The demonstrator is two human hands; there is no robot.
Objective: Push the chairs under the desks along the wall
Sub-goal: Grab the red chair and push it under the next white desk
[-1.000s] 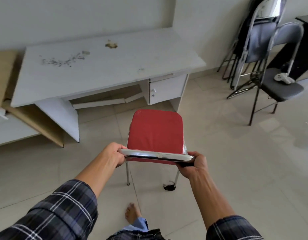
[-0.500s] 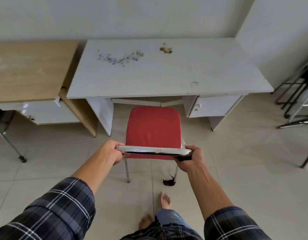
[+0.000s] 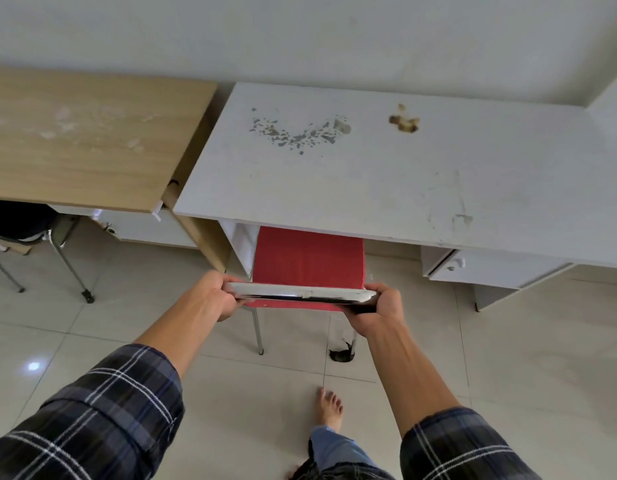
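Observation:
A red chair (image 3: 308, 259) with a chrome backrest rail stands in front of the white desk (image 3: 386, 168). The front of its seat is under the desk's edge, in the knee gap left of the drawer unit (image 3: 473, 268). My left hand (image 3: 213, 294) grips the left end of the backrest rail. My right hand (image 3: 378, 308) grips the right end. Two chrome rear legs show below the seat, the right one with a torn black foot cap.
A wooden desk (image 3: 82, 136) adjoins the white one on the left. A dark chair with metal legs (image 3: 33, 233) sits partly beneath it. My bare foot (image 3: 329, 407) is on the tiled floor behind the red chair. The wall runs behind both desks.
The red chair has moved forward with both hands on it; its seat front now lies under the white desk. I have stepped closer, and the desks fill more of the view.

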